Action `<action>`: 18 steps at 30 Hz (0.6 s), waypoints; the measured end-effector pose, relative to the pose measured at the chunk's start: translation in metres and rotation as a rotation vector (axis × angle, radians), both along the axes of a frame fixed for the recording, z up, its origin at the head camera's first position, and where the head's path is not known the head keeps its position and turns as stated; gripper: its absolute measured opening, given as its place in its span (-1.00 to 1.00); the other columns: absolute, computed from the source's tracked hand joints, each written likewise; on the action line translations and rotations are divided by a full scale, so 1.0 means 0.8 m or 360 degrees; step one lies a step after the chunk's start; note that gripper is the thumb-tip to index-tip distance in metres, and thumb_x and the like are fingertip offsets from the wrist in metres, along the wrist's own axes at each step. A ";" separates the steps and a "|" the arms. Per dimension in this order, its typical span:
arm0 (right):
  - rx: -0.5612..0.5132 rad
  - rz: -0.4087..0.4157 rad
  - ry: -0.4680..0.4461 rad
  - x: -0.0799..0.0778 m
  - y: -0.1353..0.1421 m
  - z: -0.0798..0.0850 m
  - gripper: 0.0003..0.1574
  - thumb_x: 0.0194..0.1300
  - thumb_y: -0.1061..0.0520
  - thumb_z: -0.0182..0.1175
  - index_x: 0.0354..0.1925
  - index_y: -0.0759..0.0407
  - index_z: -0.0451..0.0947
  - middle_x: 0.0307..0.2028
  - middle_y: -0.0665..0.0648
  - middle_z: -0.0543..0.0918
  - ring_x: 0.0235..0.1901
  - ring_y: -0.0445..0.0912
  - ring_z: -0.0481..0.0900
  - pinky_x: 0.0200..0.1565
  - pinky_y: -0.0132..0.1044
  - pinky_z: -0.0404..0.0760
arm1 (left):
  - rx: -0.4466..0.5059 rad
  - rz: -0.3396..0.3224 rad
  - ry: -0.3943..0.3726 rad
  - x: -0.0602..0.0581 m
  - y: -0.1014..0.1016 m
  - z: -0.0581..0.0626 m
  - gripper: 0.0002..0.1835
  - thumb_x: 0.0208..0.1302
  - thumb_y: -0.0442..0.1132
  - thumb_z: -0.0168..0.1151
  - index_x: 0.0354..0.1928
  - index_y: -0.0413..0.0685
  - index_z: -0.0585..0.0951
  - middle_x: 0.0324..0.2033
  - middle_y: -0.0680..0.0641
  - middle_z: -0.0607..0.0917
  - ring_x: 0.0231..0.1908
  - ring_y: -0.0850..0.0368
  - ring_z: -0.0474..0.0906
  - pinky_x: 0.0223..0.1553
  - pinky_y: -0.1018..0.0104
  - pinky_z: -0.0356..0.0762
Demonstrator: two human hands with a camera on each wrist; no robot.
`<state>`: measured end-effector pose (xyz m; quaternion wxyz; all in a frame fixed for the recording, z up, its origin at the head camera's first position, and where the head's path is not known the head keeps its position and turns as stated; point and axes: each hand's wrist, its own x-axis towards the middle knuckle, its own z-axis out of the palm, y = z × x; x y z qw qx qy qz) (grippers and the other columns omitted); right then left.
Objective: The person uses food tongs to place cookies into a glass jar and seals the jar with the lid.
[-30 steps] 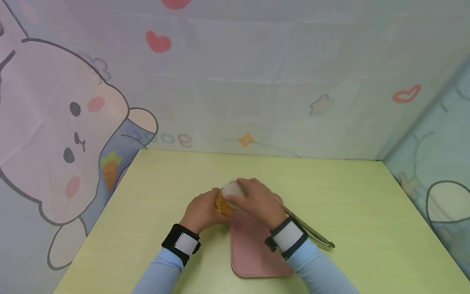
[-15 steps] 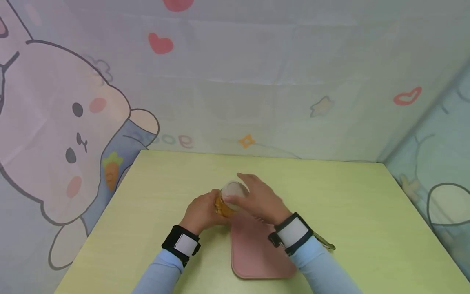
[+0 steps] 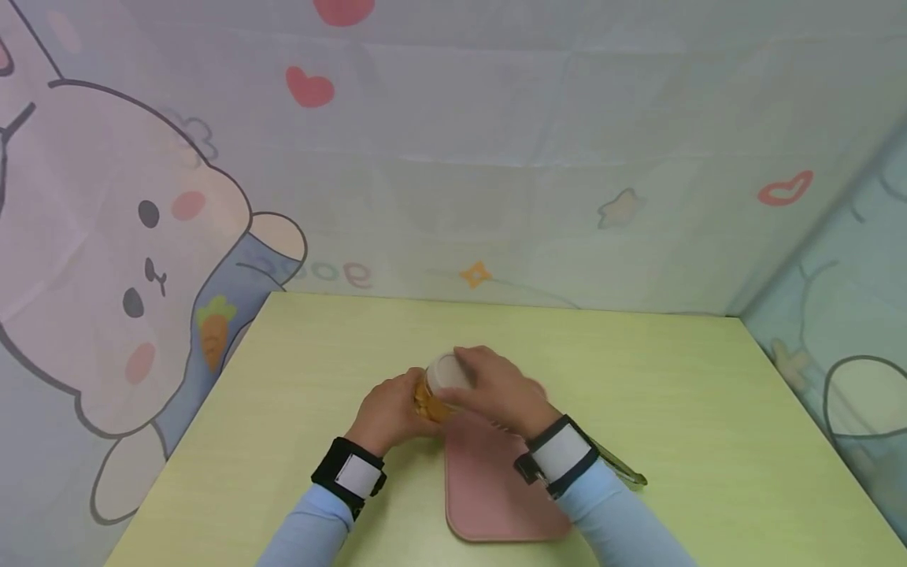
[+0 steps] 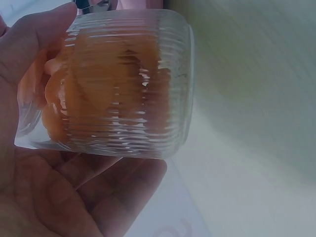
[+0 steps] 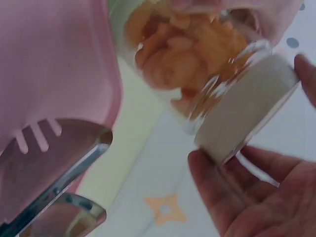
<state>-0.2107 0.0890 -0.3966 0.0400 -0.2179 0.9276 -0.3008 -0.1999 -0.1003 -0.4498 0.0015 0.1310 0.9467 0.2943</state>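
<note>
A clear ribbed jar (image 4: 118, 89) holds orange, lumpy pieces and is tilted above the table. My left hand (image 3: 392, 413) grips its body, thumb on one side and fingers on the other. On the jar's mouth sits a white lid (image 5: 247, 106). My right hand (image 3: 499, 390) grips that lid by its rim, with thumb and fingertips on opposite sides in the right wrist view. Just under the right hand lies a pink tray (image 3: 489, 488). Metal tongs (image 5: 64, 175) rest on the tray, partly hidden by the right arm in the head view.
The pale yellow table (image 3: 708, 441) reaches back to a printed cloth backdrop (image 3: 538, 157). A second cloth (image 3: 850, 315) hangs along the right side. The tongs' handle end sticks out past the tray's right edge.
Half a second ago my right fingers were spread wider and partly off the lid; now they are back around it. My left hand and the jar have stayed nearly still.
</note>
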 end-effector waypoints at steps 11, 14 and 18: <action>0.0130 -0.0318 0.0188 0.011 -0.019 -0.007 -0.17 0.11 -0.55 0.06 -0.05 0.09 0.58 -0.17 0.14 0.59 -0.22 -0.05 0.51 -0.40 -0.20 0.43 | -0.0021 0.0019 0.0021 0.001 0.000 0.000 -0.24 -0.26 0.05 0.54 0.04 -0.09 0.48 -0.33 0.01 0.62 -0.37 0.13 0.49 -0.40 0.27 0.43; 0.0116 -0.0218 0.0130 0.006 -0.013 -0.005 -0.09 0.14 -0.53 0.06 0.09 0.15 0.51 -0.05 0.17 0.56 -0.16 -0.05 0.49 -0.31 -0.18 0.47 | -0.0001 0.0016 0.0014 0.001 0.001 0.000 -0.23 -0.27 0.06 0.54 0.04 -0.09 0.48 -0.32 0.02 0.62 -0.37 0.14 0.49 -0.39 0.28 0.43; 0.0011 0.0074 0.0067 -0.004 -0.001 0.003 -0.03 0.18 -0.36 0.18 0.33 0.20 0.29 0.23 0.17 0.40 0.12 -0.06 0.37 0.05 -0.14 0.42 | 0.0021 0.0006 0.0000 0.001 0.001 0.001 -0.24 -0.27 0.03 0.54 0.04 -0.10 0.48 -0.31 0.01 0.62 -0.36 0.13 0.49 -0.39 0.27 0.43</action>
